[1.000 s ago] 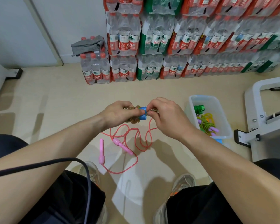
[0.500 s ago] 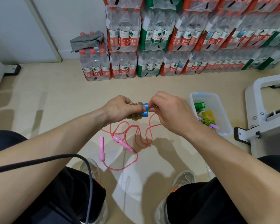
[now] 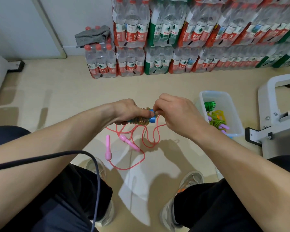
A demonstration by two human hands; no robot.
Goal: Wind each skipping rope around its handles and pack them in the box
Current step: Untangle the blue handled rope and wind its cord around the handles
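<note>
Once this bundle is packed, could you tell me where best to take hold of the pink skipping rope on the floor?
Probably by the straight handle and the slanted handle, not the loose looping cord. Both lie flat on the floor, slightly apart, so come from above and pinch each slim shaft across its width.

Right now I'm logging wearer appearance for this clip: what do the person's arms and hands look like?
The left forearm and right forearm are bare as far as the view shows, with no sleeves. On the left hand and right hand no gloves, watch, rings or markings show. A dark cable crosses in front of the left forearm.
</note>
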